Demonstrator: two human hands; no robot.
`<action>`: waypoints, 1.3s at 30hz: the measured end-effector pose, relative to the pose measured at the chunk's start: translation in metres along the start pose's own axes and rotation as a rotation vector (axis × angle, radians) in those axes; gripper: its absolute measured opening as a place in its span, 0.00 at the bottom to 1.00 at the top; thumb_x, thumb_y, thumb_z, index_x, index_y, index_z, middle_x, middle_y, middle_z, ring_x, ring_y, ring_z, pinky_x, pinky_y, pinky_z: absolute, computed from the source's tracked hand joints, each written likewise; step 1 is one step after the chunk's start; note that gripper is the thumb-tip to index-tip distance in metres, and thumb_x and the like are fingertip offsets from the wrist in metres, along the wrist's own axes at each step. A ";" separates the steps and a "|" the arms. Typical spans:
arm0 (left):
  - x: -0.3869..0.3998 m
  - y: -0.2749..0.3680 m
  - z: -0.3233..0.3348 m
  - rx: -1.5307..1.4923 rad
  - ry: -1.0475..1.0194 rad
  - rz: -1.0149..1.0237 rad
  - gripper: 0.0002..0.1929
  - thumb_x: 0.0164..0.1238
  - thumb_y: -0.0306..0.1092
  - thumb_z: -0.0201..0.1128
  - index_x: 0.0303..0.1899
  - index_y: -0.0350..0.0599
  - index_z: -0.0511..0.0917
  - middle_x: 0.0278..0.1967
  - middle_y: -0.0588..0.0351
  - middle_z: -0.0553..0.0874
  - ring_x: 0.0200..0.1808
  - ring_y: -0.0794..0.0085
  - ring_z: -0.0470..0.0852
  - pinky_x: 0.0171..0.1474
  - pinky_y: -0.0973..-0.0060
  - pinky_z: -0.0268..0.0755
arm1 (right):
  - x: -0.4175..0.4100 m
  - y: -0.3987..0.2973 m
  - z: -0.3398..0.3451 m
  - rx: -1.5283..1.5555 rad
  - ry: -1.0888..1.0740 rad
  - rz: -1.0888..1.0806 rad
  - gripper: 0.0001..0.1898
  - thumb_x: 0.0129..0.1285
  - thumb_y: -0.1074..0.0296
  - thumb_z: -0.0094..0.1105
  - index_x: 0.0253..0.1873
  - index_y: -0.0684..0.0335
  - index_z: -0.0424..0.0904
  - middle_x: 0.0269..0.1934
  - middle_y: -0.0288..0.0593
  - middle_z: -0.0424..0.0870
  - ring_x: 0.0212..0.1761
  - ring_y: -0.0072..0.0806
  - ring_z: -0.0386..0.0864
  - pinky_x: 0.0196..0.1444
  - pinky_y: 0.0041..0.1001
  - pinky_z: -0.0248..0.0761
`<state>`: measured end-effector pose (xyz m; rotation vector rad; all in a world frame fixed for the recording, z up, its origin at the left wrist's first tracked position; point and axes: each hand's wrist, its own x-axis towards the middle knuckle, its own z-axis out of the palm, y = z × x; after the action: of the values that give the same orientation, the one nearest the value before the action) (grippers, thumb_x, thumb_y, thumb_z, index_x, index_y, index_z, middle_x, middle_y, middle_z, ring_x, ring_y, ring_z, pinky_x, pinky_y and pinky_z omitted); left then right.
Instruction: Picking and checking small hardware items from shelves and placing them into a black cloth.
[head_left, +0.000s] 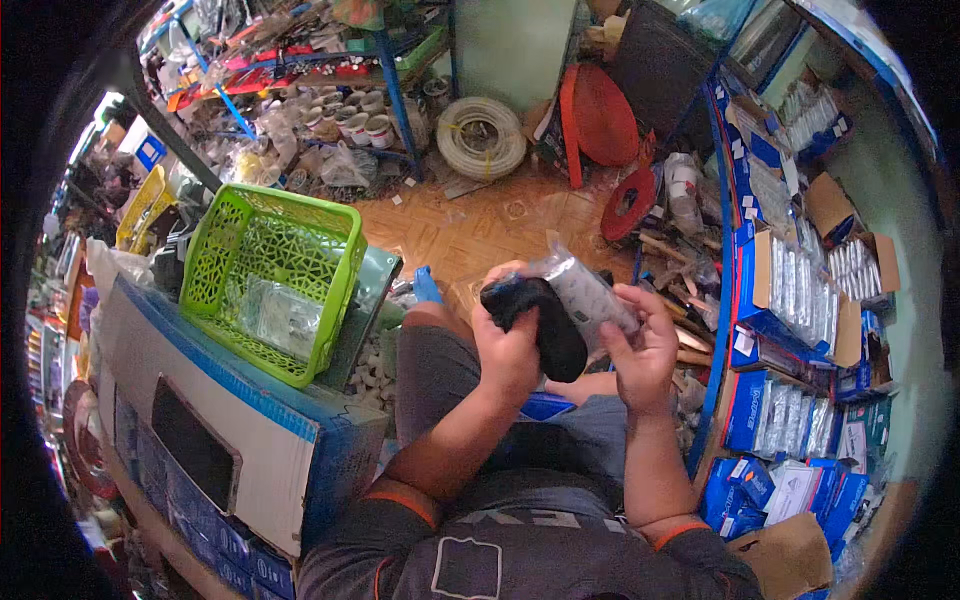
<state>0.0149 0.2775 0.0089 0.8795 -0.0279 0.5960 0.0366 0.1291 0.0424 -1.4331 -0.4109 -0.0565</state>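
Note:
My left hand (504, 352) is wrapped around a black cloth bundle (559, 334), with the thumb pressed on top of it. My right hand (646, 349) pinches the lower right end of a silvery packet in clear plastic (587, 287) between thumb and fingers. The packet slants up behind the cloth, and its upper end comes close to my left fingertips. Whether those fingers touch it cannot be seen. Both hands are above my lap. A blue item (547, 406) lies below them, partly hidden by the cloth and my arms.
A green plastic basket (289, 201) holding clear packets (281, 315) rests on a large cardboard box (255, 435) to my left. Shelves with blue cartons (750, 412) of silvery packets line the right. A coiled white hose (481, 139) and red rolls (607, 120) stand ahead on the floor (442, 225).

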 end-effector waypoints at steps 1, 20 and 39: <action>0.001 0.004 -0.002 -0.043 0.092 -0.089 0.20 0.68 0.23 0.58 0.61 0.39 0.71 0.53 0.54 0.81 0.52 0.70 0.81 0.58 0.71 0.74 | 0.001 0.000 0.002 -0.002 -0.009 -0.002 0.21 0.63 0.76 0.68 0.61 0.66 0.75 0.49 0.38 0.79 0.53 0.24 0.76 0.59 0.26 0.68; 0.044 0.028 -0.022 -0.122 -0.472 -0.630 0.17 0.51 0.21 0.54 0.46 0.39 0.76 0.45 0.54 0.82 0.47 0.73 0.80 0.53 0.77 0.71 | 0.021 -0.018 -0.035 -0.285 -0.309 -0.090 0.09 0.57 0.80 0.71 0.40 0.65 0.78 0.45 0.43 0.80 0.46 0.27 0.78 0.51 0.26 0.72; 0.019 0.026 -0.005 0.041 -0.210 -0.083 0.38 0.61 0.27 0.61 0.74 0.38 0.58 0.67 0.51 0.71 0.67 0.69 0.69 0.70 0.70 0.58 | -0.004 0.016 0.033 -0.412 -0.269 -0.380 0.27 0.71 0.52 0.56 0.57 0.76 0.78 0.72 0.66 0.64 0.76 0.56 0.60 0.75 0.44 0.53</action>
<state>0.0168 0.3031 0.0298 0.9755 -0.1693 0.4263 0.0291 0.1626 0.0284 -1.7562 -0.9324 -0.2703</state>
